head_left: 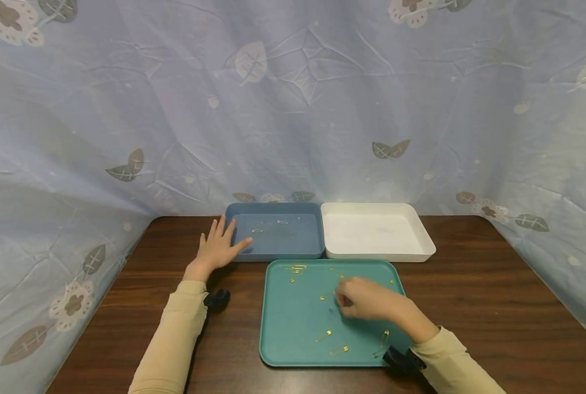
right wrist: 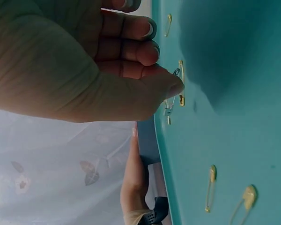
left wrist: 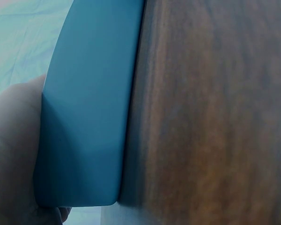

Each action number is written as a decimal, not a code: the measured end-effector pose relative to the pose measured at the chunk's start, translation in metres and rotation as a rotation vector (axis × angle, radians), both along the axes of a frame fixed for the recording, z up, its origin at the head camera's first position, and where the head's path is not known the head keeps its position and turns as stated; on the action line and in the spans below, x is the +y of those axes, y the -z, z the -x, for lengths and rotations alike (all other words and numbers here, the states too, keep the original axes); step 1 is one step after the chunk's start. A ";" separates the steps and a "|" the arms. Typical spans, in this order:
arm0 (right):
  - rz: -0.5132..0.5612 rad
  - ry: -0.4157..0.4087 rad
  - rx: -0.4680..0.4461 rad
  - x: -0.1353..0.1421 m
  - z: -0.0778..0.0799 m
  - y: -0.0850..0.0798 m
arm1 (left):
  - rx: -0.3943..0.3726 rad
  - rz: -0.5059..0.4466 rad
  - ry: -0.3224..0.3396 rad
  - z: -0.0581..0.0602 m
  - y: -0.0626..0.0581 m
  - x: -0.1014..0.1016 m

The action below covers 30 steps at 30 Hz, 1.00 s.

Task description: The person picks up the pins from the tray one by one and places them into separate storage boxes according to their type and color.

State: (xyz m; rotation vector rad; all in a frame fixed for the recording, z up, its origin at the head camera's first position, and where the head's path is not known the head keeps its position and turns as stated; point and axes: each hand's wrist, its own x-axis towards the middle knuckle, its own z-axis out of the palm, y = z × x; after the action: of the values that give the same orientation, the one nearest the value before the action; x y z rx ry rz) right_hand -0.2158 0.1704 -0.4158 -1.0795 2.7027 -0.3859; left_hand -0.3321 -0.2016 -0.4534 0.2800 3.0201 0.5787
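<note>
My right hand (head_left: 366, 298) is over the green tray (head_left: 297, 312), and its thumb and index finger pinch a silver safety pin (right wrist: 168, 110). Around it several gold safety pins lie scattered on the tray, such as one gold safety pin (head_left: 339, 351) near the front and another gold safety pin (right wrist: 211, 185) in the right wrist view. With fingers spread, my left hand (head_left: 216, 249) rests at the left rim of the blue tray (head_left: 293, 246). In that tray lie a few silver safety pins (head_left: 257, 230).
A white tray (head_left: 376, 232) stands right of the blue one, behind the green tray. The brown wooden table (head_left: 485, 295) extends to both sides. A patterned cloth (head_left: 283, 109) hangs behind it. Each wrist carries a black camera band (head_left: 217, 300).
</note>
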 end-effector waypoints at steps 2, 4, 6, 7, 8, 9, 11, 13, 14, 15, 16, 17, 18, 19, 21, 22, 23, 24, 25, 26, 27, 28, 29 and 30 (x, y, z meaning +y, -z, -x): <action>0.005 -0.006 0.015 -0.001 0.003 -0.001 | 0.001 0.001 -0.001 0.000 0.000 0.000; 0.002 0.001 0.024 -0.003 0.005 -0.001 | 0.004 0.004 -0.002 0.000 0.000 0.000; -0.004 0.009 0.032 -0.005 0.007 -0.003 | 0.005 0.003 -0.002 0.000 0.000 0.000; -0.004 0.011 0.038 -0.006 0.008 -0.004 | 0.006 0.003 -0.001 0.000 0.000 0.000; -0.007 0.013 0.043 -0.007 0.009 -0.004 | 0.006 0.001 -0.001 0.000 0.000 0.000; -0.010 0.015 0.050 -0.008 0.010 -0.005 | 0.005 -0.004 -0.002 -0.001 -0.001 0.001; -0.014 0.014 0.065 -0.011 0.012 -0.006 | 0.004 -0.009 -0.001 0.000 -0.001 0.001; -0.010 0.008 0.082 -0.013 0.014 -0.007 | 0.005 -0.009 0.000 0.000 0.000 0.001; -0.008 0.007 0.091 -0.015 0.015 -0.008 | 0.005 -0.008 0.000 0.000 0.000 0.001; -0.001 0.002 0.102 -0.016 0.016 -0.008 | 0.006 -0.006 0.001 0.000 0.000 0.001; 0.003 0.000 0.112 -0.017 0.018 -0.009 | 0.007 -0.003 0.002 0.001 0.001 0.001; 0.009 -0.003 0.124 -0.019 0.019 -0.010 | 0.007 -0.002 0.002 0.001 0.001 0.001; 0.013 -0.005 0.136 -0.020 0.020 -0.010 | 0.007 -0.001 0.002 0.001 0.001 0.001; 0.014 -0.007 0.150 -0.022 0.022 -0.011 | 0.007 0.000 0.001 0.001 0.002 0.001; 0.013 -0.006 0.175 -0.025 0.026 -0.013 | 0.007 -0.002 0.001 0.002 0.002 0.001; 0.009 -0.001 0.183 -0.026 0.028 -0.014 | 0.007 -0.003 0.001 0.002 0.002 0.001; 0.005 0.003 0.194 -0.028 0.030 -0.015 | 0.007 -0.004 0.001 0.002 0.002 0.001; 0.002 0.003 0.208 -0.029 0.032 -0.016 | 0.007 -0.005 0.000 0.002 0.002 0.001; -0.001 0.005 0.217 -0.031 0.034 -0.017 | 0.007 -0.007 0.000 0.002 0.002 0.000; -0.004 0.006 0.227 -0.033 0.037 -0.018 | 0.008 -0.008 0.000 0.002 0.002 0.000; -0.008 0.005 0.240 -0.034 0.039 -0.019 | 0.008 -0.008 -0.002 0.002 0.002 0.000; -0.010 0.003 0.253 -0.036 0.042 -0.020 | 0.009 -0.008 -0.002 0.002 0.003 0.000; -0.011 -0.001 0.267 -0.037 0.044 -0.020 | 0.010 -0.006 -0.004 0.002 0.003 0.000; -0.010 -0.005 0.277 -0.038 0.047 -0.021 | 0.010 -0.006 -0.004 0.002 0.003 0.000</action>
State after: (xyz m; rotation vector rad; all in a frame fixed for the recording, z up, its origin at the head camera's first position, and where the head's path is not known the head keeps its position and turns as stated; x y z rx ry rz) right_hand -0.2628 0.1320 -0.3952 -1.2176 2.9352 -0.2365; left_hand -0.3338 -0.2015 -0.4564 0.2783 3.0295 0.5882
